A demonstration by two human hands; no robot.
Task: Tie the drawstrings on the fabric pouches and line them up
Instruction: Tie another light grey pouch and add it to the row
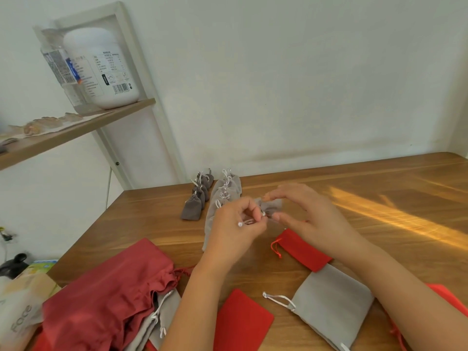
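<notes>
Holding a small grey pouch (271,206) above the middle of the tabletop (367,181), the person works it with both hands. The right hand (312,215) grips the pouch body, with the thumb and a fingertip curled around it. The left hand (234,225) pinches the pouch's white drawstring (247,222) and draws it out sideways; the bead on the string's end shows just left of the fingers.

Two rows of tied pouches run from just beyond the hands toward the far edge, close to the far-left corner: a row of dark grey pouches (196,198) on the left and a row of light grey pouches (224,192) just beside it on the right.

Nearer the person, a bright red pouch (302,250) lies under the right wrist, its end touching a flat grey pouch (331,304) whose white cord is loose. Another flat red pouch (241,323) sits at the near edge, between the forearms. A large dark red pouch (106,295) covers the near-left corner and lies partly over more grey pouches (166,315). A white bottle (101,67) stands on a wall shelf (76,130) to the left.
</notes>
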